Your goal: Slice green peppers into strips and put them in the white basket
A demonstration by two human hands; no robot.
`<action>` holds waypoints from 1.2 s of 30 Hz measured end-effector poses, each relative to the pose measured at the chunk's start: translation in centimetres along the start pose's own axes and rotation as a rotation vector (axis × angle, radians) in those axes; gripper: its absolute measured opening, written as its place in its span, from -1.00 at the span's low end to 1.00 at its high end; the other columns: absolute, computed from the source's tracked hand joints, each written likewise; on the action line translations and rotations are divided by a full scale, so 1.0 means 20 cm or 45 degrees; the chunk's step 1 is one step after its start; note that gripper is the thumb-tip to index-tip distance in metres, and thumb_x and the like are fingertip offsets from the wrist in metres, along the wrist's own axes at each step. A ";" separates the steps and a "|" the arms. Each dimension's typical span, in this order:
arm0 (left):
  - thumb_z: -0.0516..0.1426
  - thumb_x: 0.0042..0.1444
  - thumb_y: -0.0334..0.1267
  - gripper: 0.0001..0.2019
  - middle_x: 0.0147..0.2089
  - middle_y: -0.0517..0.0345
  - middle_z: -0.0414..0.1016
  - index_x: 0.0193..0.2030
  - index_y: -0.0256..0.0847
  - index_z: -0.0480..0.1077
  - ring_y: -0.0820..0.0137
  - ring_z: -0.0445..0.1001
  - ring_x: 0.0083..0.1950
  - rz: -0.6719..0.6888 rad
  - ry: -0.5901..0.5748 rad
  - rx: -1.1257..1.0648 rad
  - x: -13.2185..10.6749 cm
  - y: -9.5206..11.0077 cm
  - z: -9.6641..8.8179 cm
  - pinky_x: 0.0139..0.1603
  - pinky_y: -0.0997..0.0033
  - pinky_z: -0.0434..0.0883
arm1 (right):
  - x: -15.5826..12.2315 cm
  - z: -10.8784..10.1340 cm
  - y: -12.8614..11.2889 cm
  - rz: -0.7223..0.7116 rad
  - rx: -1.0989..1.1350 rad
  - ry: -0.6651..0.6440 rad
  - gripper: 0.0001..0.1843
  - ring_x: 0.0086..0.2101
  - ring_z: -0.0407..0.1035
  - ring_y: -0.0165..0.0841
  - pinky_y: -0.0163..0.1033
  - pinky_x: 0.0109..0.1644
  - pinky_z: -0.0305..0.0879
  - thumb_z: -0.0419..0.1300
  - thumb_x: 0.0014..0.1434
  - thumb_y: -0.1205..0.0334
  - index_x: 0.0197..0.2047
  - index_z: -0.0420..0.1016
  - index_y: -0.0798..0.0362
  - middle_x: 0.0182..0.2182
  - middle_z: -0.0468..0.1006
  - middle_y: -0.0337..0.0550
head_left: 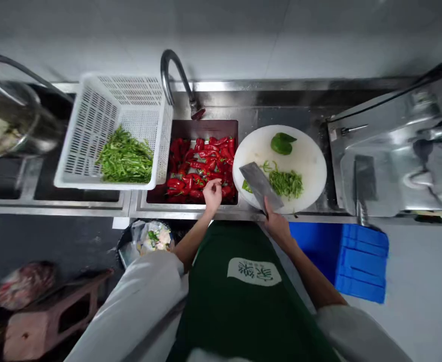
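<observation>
My right hand [277,226] grips a cleaver [261,185], its broad blade lying over the left front of the round white cutting board [311,186]. Shredded green pepper [287,184] is heaped right of the blade, and a piece of green pepper [248,186] shows at its left edge. Farther back on the board sits a larger piece of green pepper [281,144]. My left hand [212,195] is over the front of the sink of red peppers [201,163], fingers curled towards the thumb; anything between them is too small to make out.
A white plastic basket [68,151] with green shreds stands left of the faucet [181,75]. Below the counter edge are a lined bin [130,251] and a blue crate [362,264]. Another cleaver [364,181] lies at the right. A metal pot [43,136] is at far left.
</observation>
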State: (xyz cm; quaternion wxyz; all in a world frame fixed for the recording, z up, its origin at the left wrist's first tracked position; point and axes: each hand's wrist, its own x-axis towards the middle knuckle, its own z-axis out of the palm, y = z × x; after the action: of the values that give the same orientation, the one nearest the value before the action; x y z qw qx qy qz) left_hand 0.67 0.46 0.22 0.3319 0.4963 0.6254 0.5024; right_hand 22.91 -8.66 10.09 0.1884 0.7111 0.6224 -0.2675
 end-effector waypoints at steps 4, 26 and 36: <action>0.08 0.19 -0.41 -0.77 -0.05 0.01 0.52 -0.07 -0.22 0.49 0.29 0.49 -0.02 0.298 -0.391 0.171 0.04 0.09 0.14 0.04 0.27 0.46 | -0.02 -0.07 0.13 -0.068 0.204 0.189 -0.16 -0.24 0.51 -0.13 -0.16 -0.12 0.34 -0.01 0.21 0.31 0.52 -0.19 0.09 -0.15 0.64 0.03; 0.10 0.31 -0.17 -0.76 0.00 -0.02 0.45 -0.04 -0.20 0.53 0.21 0.36 0.05 0.821 -0.867 0.654 0.15 0.13 0.44 0.13 0.17 0.40 | -0.17 -0.14 0.53 -0.092 1.201 0.240 -0.12 -0.61 0.24 -0.39 -0.28 -0.43 0.29 0.05 0.09 0.15 0.45 0.04 0.26 -0.58 0.42 -0.29; 0.02 0.37 -0.23 -0.75 -0.09 -0.02 0.45 -0.13 -0.19 0.53 0.23 0.34 0.01 0.697 -0.463 0.662 -0.16 0.08 0.50 0.06 0.16 0.40 | -0.03 -0.13 0.53 -0.321 0.899 -0.167 -0.40 -0.58 0.36 -0.34 -0.29 -0.43 0.29 0.01 0.24 0.21 0.32 0.24 0.21 -0.55 0.48 -0.25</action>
State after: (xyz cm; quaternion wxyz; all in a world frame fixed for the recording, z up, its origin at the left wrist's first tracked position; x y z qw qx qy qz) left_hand 11.21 0.41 -1.27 0.1548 0.7920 0.5078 0.3016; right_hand 33.60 -9.25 11.81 -0.0632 0.6315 0.5610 -0.5315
